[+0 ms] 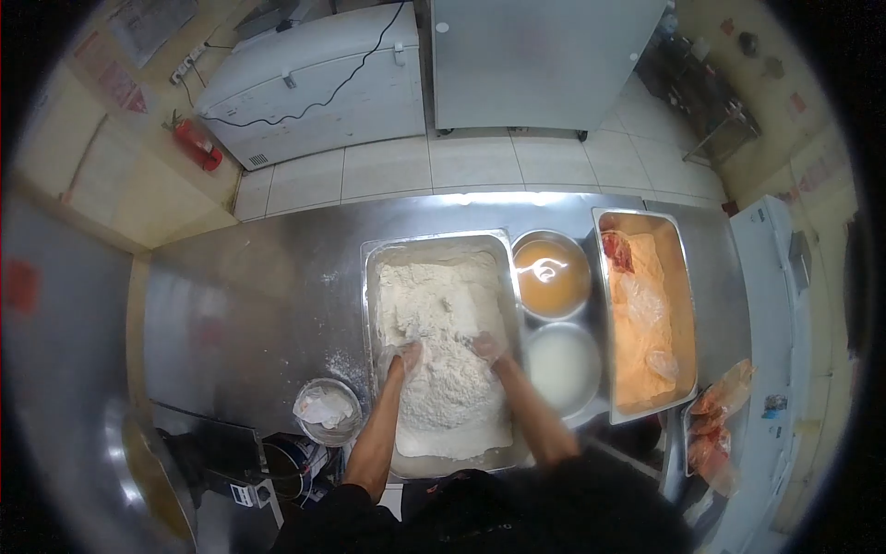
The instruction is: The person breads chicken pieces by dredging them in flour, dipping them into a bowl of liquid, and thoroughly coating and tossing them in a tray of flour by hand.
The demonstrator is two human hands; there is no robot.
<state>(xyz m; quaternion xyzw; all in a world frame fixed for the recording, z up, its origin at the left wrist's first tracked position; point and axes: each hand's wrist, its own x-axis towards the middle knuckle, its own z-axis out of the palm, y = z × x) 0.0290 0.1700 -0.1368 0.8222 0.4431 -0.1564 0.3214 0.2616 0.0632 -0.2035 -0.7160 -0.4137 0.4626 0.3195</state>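
A deep steel pan filled with white flour stands on the counter in front of me. My left hand reaches into the flour left of the middle. Opposite it, my right hand is in the flour near the right side of the pan. Both hands seem to be in thin clear plastic gloves dusted with flour. Flour covers the fingers of each hand, so their grip is hidden. Loose, lumpy flour is heaped between and in front of the hands.
Right of the pan stand a bowl of orange-brown liquid, a bowl of cloudy white liquid and a long pan of orange mixture. A small bowl with white material is at the left. Bagged reddish food lies far right.
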